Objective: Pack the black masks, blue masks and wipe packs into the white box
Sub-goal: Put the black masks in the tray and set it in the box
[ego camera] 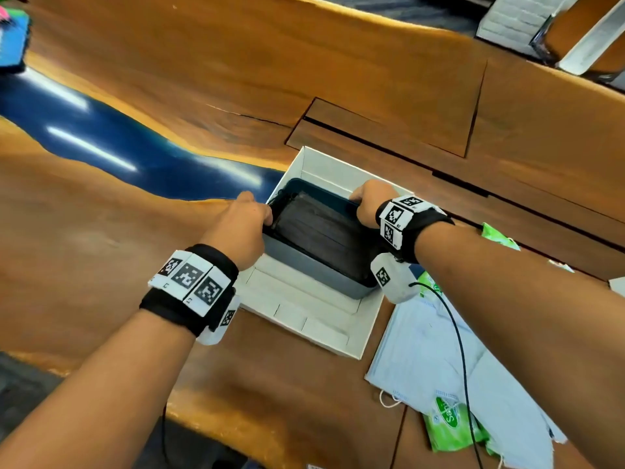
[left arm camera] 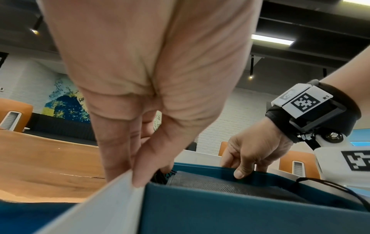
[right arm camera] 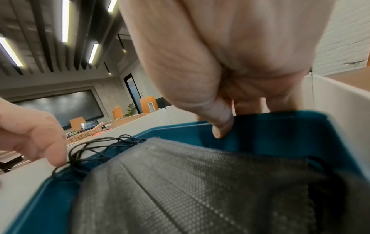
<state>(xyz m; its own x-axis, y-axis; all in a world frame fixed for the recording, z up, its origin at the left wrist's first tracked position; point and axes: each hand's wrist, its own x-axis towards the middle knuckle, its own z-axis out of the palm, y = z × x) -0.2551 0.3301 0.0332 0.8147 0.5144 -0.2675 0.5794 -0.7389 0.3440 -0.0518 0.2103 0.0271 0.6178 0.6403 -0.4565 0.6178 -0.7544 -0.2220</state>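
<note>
A white box [ego camera: 297, 309] lies open on the wooden table. Inside it sits a teal tray [ego camera: 304, 262] with a stack of black masks [ego camera: 321, 231]. My left hand [ego camera: 250, 214] grips the tray's left end, thumb [left arm camera: 138, 180] at its corner beside the box wall [left arm camera: 104, 205]. My right hand [ego camera: 368, 201] pinches the tray's far right rim [right arm camera: 270, 131], thumb [right arm camera: 222, 126] inside. Black ear loops [right arm camera: 96, 147] spill over the left rim. Blue masks [ego camera: 433, 353] and green wipe packs [ego camera: 449, 428] lie on the table to the right of the box.
A second wipe pack [ego camera: 497, 233] lies behind my right forearm. A recessed hatch [ego camera: 389, 126] is set in the table beyond the box, and a blue resin strip [ego camera: 118, 140] runs to the left. A black cable [ego camera: 460, 350] hangs from my right wrist over the blue masks.
</note>
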